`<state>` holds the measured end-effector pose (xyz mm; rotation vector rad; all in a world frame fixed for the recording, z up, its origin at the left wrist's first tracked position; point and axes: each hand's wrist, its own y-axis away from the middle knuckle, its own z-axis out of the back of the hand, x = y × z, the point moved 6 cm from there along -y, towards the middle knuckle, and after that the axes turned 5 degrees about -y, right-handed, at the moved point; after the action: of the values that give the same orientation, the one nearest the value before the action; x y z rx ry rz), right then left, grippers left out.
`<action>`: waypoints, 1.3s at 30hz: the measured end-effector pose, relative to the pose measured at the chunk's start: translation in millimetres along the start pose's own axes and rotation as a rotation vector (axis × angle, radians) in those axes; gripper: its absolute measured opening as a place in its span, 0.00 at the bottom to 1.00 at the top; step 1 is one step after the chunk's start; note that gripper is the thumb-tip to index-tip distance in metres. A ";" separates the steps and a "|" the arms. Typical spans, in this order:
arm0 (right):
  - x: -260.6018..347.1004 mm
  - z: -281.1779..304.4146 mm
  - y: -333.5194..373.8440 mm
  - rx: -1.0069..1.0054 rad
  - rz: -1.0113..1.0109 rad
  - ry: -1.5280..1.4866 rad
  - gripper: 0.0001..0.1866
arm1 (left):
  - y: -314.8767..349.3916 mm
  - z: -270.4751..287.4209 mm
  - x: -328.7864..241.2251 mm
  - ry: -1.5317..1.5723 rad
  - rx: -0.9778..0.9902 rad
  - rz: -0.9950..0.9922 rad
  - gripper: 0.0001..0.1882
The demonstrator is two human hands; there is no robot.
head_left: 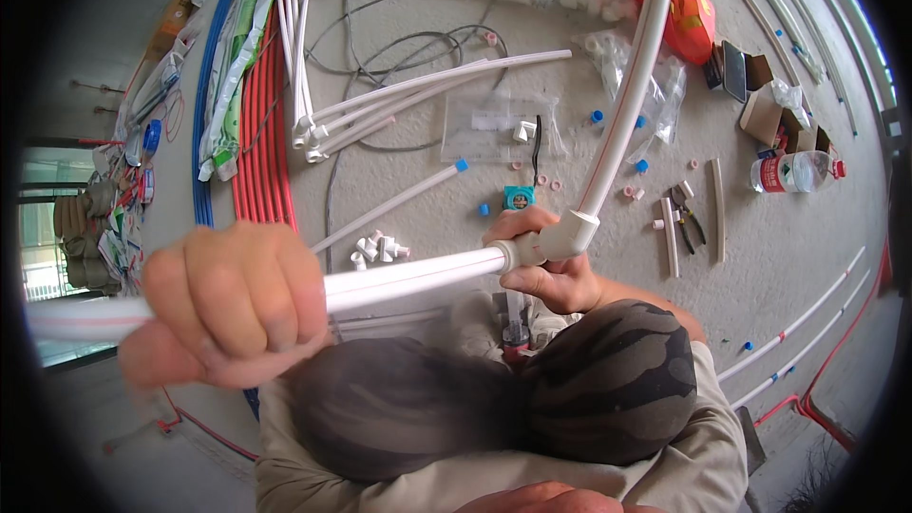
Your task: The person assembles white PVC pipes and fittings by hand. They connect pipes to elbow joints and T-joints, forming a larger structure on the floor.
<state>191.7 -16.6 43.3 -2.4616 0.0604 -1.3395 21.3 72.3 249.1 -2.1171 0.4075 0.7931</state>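
My left hand [233,299] is wrapped in a fist round a white plastic pipe [418,280] with a thin red line along it. That pipe runs from the left rim to a white fitting [521,252]. Fingers and thumb of my right hand [560,285] close round this fitting from below. Joined to it is a white elbow [570,235], and from the elbow a second white pipe [627,104] rises to the top edge. Both hands hold the joined piece above my knees [608,380]. The left hand is slightly blurred.
Beyond lie white pipes [446,74], loose fittings [378,249], a teal tape measure [519,198] and pliers [691,218]. Red pipes [261,114] run along the left. On the right are a red bag [686,14], a carton [774,119] and a plastic bottle [796,173].
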 end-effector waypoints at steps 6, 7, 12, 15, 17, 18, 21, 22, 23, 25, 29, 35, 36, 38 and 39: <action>-7.4 1.1 -7.3 -0.120 -0.128 -0.216 0.23 | -22.2 1.5 3.8 -0.097 -0.003 0.087 0.21; -7.7 -1.6 -16.3 -0.117 -0.087 -0.298 0.24 | -29.8 2.0 3.5 -0.124 0.001 0.064 0.21; 5.2 -5.2 -46.7 -0.065 -0.119 -0.543 0.28 | -74.7 -1.8 4.8 -0.204 0.057 0.121 0.22; 21.4 -3.1 -69.8 0.025 -0.180 -0.666 0.28 | -109.8 -6.2 0.1 -0.289 -0.033 0.046 0.19; 33.1 3.7 -86.1 0.105 -0.170 -0.527 0.34 | -139.1 -16.4 -6.6 -0.388 -0.170 0.069 0.22; 42.5 3.4 -91.4 0.074 -0.150 -0.422 0.36 | -150.3 -16.3 -8.2 -0.402 -0.226 0.101 0.22; 58.9 11.2 -94.6 -0.155 0.135 0.255 0.55 | -174.3 -15.3 -15.6 -0.378 -0.357 0.157 0.24; 67.3 7.0 -91.3 -0.216 0.327 0.452 0.60 | -174.7 -20.3 -17.9 -0.398 -0.332 0.153 0.23; 71.5 3.9 -89.6 -0.163 0.365 0.559 0.64 | -176.1 -27.7 -21.1 -0.417 -0.304 0.147 0.21; 78.7 -10.0 -92.7 -0.055 0.508 0.844 0.62 | -180.3 -28.6 -17.7 -0.445 -0.263 0.124 0.20; 79.8 -25.7 -94.0 0.017 0.601 0.770 0.37 | -163.6 -41.1 -1.7 -0.610 -0.272 0.113 0.20; 72.7 -56.8 -77.4 -0.185 0.502 0.450 0.06 | -157.6 -24.2 23.5 -0.621 -0.117 -0.051 0.18; 67.9 -55.6 -71.4 -0.209 0.492 0.428 0.06 | -155.3 -20.6 31.1 -0.662 -0.190 0.004 0.17; 58.6 -52.6 -61.0 -0.255 0.475 0.383 0.06 | -148.9 -17.0 45.1 -0.748 -0.335 0.113 0.15; 57.0 -52.7 -57.3 -0.264 0.455 0.375 0.06 | -146.8 -16.3 50.8 -0.712 -0.359 0.160 0.13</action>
<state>173.0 12.0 133.5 -2.1593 0.8792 -1.6267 143.7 148.5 309.2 -1.9551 0.0464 1.7341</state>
